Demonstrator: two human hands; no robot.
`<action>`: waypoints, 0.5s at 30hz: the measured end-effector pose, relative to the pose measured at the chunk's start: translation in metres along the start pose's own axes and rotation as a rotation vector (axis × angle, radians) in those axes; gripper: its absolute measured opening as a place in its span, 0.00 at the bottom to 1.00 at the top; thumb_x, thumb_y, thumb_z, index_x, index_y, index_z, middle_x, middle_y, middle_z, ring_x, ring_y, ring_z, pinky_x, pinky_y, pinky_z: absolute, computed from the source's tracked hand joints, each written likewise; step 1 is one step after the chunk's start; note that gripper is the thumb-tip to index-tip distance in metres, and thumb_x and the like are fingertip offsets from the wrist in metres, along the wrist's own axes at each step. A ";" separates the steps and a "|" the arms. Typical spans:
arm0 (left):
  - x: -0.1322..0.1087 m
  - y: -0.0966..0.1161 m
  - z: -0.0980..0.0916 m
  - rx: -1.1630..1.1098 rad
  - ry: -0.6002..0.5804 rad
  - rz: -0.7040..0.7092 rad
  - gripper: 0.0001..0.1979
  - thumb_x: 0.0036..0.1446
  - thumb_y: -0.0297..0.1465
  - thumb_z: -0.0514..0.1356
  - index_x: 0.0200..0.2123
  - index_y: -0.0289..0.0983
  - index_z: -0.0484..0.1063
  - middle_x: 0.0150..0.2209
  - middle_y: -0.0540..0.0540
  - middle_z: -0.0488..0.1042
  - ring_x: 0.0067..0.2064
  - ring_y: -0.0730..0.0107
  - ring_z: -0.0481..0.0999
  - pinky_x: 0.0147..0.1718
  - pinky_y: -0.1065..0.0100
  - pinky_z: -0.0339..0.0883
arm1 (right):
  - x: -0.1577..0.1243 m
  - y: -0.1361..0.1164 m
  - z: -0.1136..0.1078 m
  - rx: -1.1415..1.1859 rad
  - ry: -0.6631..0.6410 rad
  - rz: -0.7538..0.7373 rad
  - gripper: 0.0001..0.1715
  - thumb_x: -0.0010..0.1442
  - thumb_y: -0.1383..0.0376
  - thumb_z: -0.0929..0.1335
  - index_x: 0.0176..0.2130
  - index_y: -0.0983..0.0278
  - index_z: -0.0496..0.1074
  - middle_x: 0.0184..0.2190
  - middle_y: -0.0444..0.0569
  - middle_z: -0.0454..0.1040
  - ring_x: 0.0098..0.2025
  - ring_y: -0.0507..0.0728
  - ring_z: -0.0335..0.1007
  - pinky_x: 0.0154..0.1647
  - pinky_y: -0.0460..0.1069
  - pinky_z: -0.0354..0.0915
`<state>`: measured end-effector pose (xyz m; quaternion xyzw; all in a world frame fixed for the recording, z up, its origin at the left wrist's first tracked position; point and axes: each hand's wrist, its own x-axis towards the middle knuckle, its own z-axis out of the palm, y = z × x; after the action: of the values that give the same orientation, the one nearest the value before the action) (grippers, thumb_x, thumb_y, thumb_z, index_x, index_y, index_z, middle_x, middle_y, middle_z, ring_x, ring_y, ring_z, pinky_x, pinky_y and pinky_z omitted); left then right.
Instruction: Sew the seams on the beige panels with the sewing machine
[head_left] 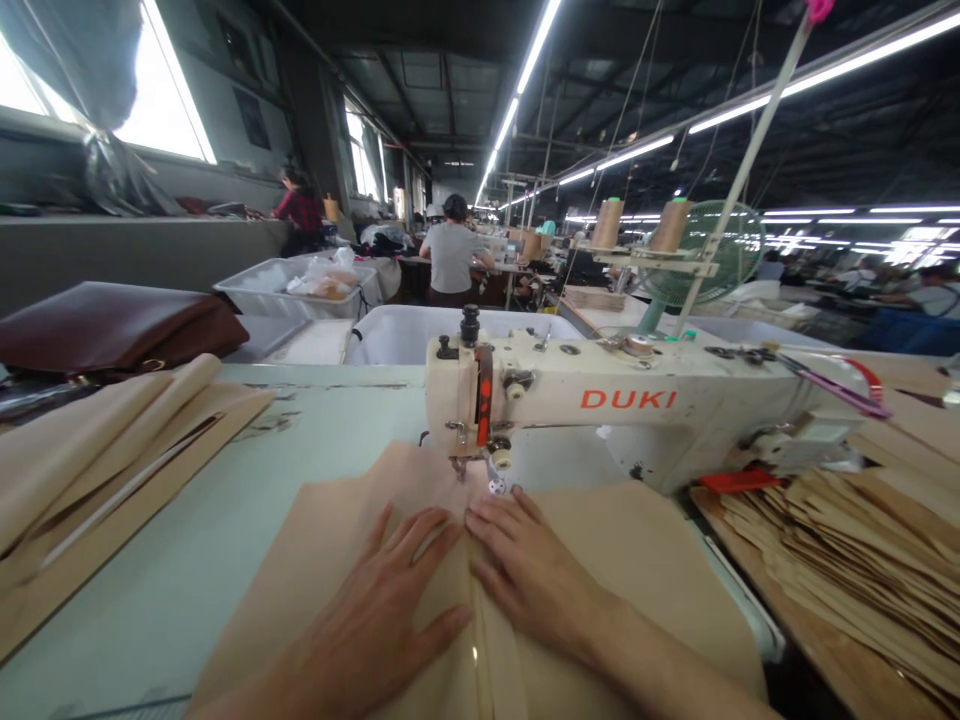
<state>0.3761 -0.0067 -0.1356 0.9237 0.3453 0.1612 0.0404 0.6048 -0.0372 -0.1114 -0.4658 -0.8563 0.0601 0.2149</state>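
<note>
A wide piece of tan fabric [630,560] lies on the pale green table under the needle of a white sewing machine [555,390]. A seam [474,640] runs down its middle toward me. My left hand [375,600] rests flat on the fabric left of this seam, its fingers spread. On the other side my right hand [532,570] presses flat beside the seam, fingers stretched toward the presser foot [460,468]. Both sets of fingertips lie just in front of the foot. Neither hand grips anything.
Folded tan pieces [97,460] and a dark red leather bag [112,325] lie at left. A stack of tan pieces [840,560] sits at right. White bins [405,325], thread cones [670,225] and a green fan [720,250] stand behind the machine. Other people work farther back.
</note>
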 end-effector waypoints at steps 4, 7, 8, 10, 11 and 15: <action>0.012 -0.012 0.005 0.034 0.023 0.033 0.32 0.65 0.48 0.55 0.68 0.44 0.52 0.64 0.41 0.62 0.65 0.49 0.61 0.65 0.37 0.46 | 0.008 0.015 0.013 -0.059 -0.040 0.032 0.27 0.70 0.62 0.60 0.66 0.62 0.58 0.65 0.52 0.62 0.67 0.60 0.54 0.70 0.64 0.45; 0.021 -0.020 0.008 0.057 0.060 0.052 0.33 0.65 0.48 0.56 0.68 0.43 0.53 0.64 0.40 0.63 0.64 0.49 0.62 0.65 0.39 0.47 | 0.016 0.023 0.013 -0.061 -0.025 0.027 0.26 0.70 0.62 0.61 0.65 0.62 0.60 0.65 0.52 0.62 0.66 0.60 0.55 0.70 0.65 0.46; 0.023 -0.022 0.009 0.065 0.067 0.056 0.33 0.65 0.47 0.56 0.68 0.43 0.52 0.64 0.40 0.63 0.64 0.49 0.62 0.65 0.40 0.47 | 0.018 0.025 0.013 -0.059 -0.024 0.025 0.26 0.70 0.62 0.61 0.65 0.62 0.60 0.65 0.52 0.62 0.66 0.60 0.55 0.70 0.65 0.46; 0.025 -0.025 0.010 0.078 0.067 0.064 0.33 0.65 0.47 0.56 0.68 0.44 0.51 0.65 0.41 0.62 0.64 0.50 0.62 0.65 0.41 0.47 | 0.020 0.026 0.012 -0.056 -0.029 0.030 0.26 0.70 0.62 0.60 0.65 0.62 0.59 0.66 0.51 0.60 0.66 0.60 0.55 0.70 0.66 0.45; 0.025 -0.026 0.011 0.082 0.065 0.065 0.34 0.65 0.47 0.55 0.69 0.44 0.50 0.65 0.42 0.62 0.65 0.50 0.61 0.65 0.41 0.47 | 0.020 0.026 0.012 -0.053 -0.036 0.036 0.27 0.70 0.62 0.59 0.66 0.62 0.59 0.66 0.50 0.59 0.67 0.60 0.55 0.70 0.66 0.45; 0.024 -0.027 0.013 0.087 0.056 0.061 0.35 0.64 0.47 0.56 0.69 0.45 0.49 0.66 0.43 0.61 0.65 0.50 0.60 0.65 0.41 0.48 | 0.019 0.025 0.011 -0.032 -0.060 0.063 0.27 0.71 0.60 0.58 0.66 0.61 0.58 0.67 0.48 0.59 0.67 0.60 0.54 0.71 0.65 0.43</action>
<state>0.3802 0.0300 -0.1462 0.9298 0.3245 0.1733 -0.0143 0.6105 -0.0065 -0.1234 -0.4939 -0.8481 0.0670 0.1797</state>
